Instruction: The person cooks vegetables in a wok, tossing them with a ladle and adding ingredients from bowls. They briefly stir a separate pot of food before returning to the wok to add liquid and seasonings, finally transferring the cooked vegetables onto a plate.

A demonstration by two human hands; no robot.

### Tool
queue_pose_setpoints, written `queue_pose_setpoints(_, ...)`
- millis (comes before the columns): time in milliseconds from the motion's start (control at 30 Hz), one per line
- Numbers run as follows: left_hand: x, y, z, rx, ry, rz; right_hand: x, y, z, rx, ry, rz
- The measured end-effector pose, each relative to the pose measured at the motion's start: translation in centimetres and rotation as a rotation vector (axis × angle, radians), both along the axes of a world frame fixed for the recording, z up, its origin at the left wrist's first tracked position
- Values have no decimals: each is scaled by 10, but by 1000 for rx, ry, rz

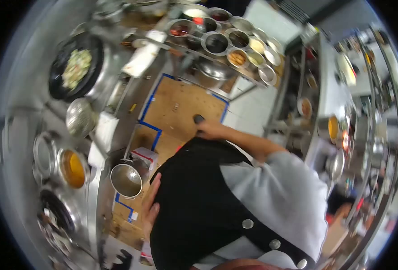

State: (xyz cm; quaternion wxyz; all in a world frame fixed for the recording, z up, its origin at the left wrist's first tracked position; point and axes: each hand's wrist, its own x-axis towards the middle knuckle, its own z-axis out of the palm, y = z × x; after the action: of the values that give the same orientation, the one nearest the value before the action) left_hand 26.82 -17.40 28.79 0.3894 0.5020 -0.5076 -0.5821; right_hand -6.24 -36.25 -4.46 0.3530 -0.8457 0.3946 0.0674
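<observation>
My left hand (151, 203) lies along the left side of my black apron (185, 198), its fingers apart and nothing seen in them. Near it, a metal pot (126, 181) stands low beside the stove edge. My right arm reaches across to the apron's far edge. There my right hand (211, 129) is blurred, with its fingers mostly hidden. A small dark object (199, 119), perhaps a shoe tip, shows just beyond that hand against the cardboard floor covering (176, 103).
On the stove at left are a wok (99, 58) with pale chopped food, a perforated ladle (79, 118) and a pot of orange liquid (74, 169). Several seasoning bowls (216, 43) crowd the back counter. Shelving and a worktop (338, 96) line the right.
</observation>
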Motion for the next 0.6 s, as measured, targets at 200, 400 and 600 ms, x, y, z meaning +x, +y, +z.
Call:
queue_pose_setpoints(200, -20, -3, 12, -437, 95, 124, -96, -9, -70, 318, 351, -192)
queue_pose_setpoints(400, -65, -94, -2, -348, -978, 373, -23, -201, -126, -112, 143, 148)
queue_pose_setpoints(600, -101, -92, -4, -49, -786, 575, 32, -327, -37, 440, -269, -463)
